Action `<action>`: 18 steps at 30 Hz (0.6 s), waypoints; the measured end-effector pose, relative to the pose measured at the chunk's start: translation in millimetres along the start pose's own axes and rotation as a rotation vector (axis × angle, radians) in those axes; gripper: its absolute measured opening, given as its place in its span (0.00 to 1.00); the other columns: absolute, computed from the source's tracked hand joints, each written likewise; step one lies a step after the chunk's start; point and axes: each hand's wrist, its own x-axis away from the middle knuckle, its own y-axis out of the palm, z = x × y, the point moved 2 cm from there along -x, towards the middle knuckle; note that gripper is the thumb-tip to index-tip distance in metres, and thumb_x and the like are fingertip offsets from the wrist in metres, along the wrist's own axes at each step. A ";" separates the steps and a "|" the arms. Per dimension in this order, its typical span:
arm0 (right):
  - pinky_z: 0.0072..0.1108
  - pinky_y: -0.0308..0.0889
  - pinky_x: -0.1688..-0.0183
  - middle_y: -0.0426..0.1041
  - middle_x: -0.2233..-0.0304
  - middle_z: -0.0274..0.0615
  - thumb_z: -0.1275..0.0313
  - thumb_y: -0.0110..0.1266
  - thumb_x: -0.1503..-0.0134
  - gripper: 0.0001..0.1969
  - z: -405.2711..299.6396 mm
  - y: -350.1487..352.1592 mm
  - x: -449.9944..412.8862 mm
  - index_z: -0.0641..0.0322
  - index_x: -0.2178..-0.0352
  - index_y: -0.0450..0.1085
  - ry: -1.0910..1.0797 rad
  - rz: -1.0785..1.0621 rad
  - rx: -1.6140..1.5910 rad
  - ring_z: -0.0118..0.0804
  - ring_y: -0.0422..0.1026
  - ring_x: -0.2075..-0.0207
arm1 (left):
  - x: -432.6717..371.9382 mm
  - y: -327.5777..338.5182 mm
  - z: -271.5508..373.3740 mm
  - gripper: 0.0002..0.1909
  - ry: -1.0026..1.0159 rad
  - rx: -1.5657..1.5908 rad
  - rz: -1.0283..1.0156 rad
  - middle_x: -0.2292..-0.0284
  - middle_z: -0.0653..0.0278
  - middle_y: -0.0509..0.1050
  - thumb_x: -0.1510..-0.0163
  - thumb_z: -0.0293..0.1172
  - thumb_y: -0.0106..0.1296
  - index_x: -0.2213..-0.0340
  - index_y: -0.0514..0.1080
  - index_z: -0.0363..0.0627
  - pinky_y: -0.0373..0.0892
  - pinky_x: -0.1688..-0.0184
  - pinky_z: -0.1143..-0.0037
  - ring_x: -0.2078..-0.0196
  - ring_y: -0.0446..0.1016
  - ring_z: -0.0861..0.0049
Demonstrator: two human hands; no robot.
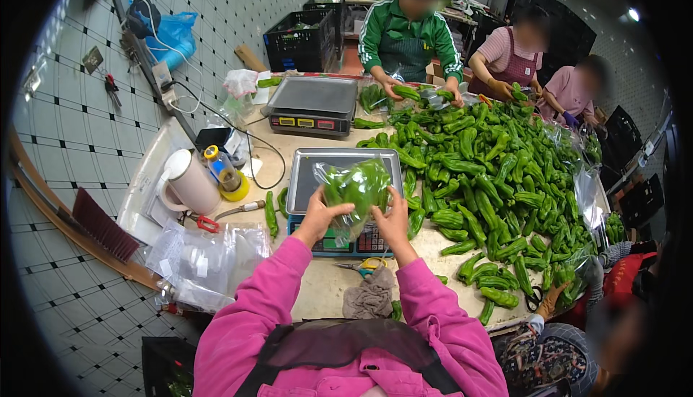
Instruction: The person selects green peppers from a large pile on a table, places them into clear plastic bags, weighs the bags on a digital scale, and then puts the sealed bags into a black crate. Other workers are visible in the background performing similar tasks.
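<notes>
Between my two hands is a clear plastic bag of green peppers [357,188], raised over a digital weighing scale [303,180]. My left hand [325,215] grips the bag's left side, thumb across its front. On the right side, my right hand [391,218] holds it with the thumb near the lower edge. The bag hides part of the scale's metal pan and its keypad. Loose green peppers [476,180] form a large heap to the right of the scale. Scissors [365,266] and a crumpled grey-brown cloth [371,294] lie in front of the scale.
A second scale [311,104] stands behind. To the left are an electric kettle [189,180], a tape-wrapped bottle [223,169], a curved knife [238,209] and flat plastic bags [200,261]. Co-workers handle peppers across the table, including a person in a green jacket [411,34]; another is at right.
</notes>
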 end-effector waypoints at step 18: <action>0.42 0.69 0.47 0.71 0.48 0.51 0.44 0.65 0.54 0.46 21.0 -14.7 134.3 0.65 0.43 0.60 0.584 -0.628 -1.491 0.48 0.72 0.49 | 218.3 28.7 40.4 0.25 0.862 -1.128 0.083 0.46 0.48 0.66 0.55 0.36 0.65 0.58 0.68 0.41 0.59 0.39 0.60 0.42 0.64 0.53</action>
